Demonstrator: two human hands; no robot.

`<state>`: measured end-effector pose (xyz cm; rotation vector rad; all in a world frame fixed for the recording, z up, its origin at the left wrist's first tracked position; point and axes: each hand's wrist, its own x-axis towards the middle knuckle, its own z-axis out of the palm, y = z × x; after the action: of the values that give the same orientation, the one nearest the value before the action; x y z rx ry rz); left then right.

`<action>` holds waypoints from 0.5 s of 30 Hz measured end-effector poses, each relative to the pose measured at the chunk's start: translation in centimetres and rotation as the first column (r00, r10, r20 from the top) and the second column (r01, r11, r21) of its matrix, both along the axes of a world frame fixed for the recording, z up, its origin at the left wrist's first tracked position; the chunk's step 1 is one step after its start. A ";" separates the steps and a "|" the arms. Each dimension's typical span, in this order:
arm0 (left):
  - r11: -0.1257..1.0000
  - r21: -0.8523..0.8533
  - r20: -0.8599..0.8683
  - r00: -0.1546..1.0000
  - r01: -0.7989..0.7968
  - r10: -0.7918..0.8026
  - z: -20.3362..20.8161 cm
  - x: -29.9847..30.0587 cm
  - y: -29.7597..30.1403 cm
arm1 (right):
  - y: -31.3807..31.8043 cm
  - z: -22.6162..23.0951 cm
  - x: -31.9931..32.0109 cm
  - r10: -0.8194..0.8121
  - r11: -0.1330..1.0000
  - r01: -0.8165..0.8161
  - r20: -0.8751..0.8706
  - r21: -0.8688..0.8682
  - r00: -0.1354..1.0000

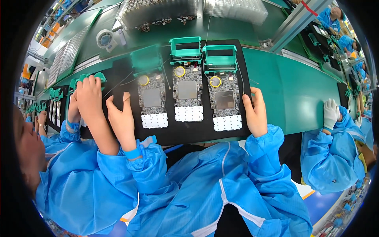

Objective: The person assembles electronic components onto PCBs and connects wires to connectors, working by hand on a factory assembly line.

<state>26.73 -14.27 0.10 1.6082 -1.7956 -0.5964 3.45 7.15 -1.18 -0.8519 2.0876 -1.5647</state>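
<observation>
Three printed circuit boards (188, 91) side by side on black mat (185, 132). Each speckled grey, with square silvery plate (151, 97), yellow-ringed coin cell (179, 71), white dotted panel (188, 113) at near end, green plastic frame (185, 53) at far end. Leftmost frame blurred; outline uncertain. Left hand (121, 118) over mat's left part: thumb and fingers spread, nothing seen between. Right hand (256, 112) at mat's right edge: fingers slightly parted; cannot tell whether they hold it
</observation>
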 end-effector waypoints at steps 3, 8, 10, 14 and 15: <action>1.000 0.014 -0.028 0.999 0.019 -0.019 1.3 -0.7 1.1 | 1.4 1.3 -1.2 -0.006 0.998 0.012 0.088 -0.059 0.996; 0.978 0.019 -0.261 0.945 0.208 -0.196 4.6 -2.7 6.3 | 9.2 4.9 -4.1 -0.139 0.990 0.140 -0.068 0.006 0.988; 0.914 -0.015 -0.336 0.859 0.405 -0.386 6.1 -6.1 9.3 | 15.4 5.0 -7.9 -0.289 0.956 0.294 -0.108 0.025 0.951; 0.712 -0.055 -0.403 0.637 0.700 -0.657 6.0 -11.5 14.2 | 27.4 4.5 -17.3 -0.441 0.854 0.513 -0.397 0.092 0.805; 0.668 -0.060 -0.437 0.582 0.742 -0.686 5.7 -13.1 15.5 | 30.2 4.0 -19.7 -0.429 0.862 0.499 -0.392 0.092 0.814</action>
<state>13.66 1.22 5.85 0.6355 -2.0362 -1.3486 -16.29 37.37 2.81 -0.6150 2.8383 -1.4700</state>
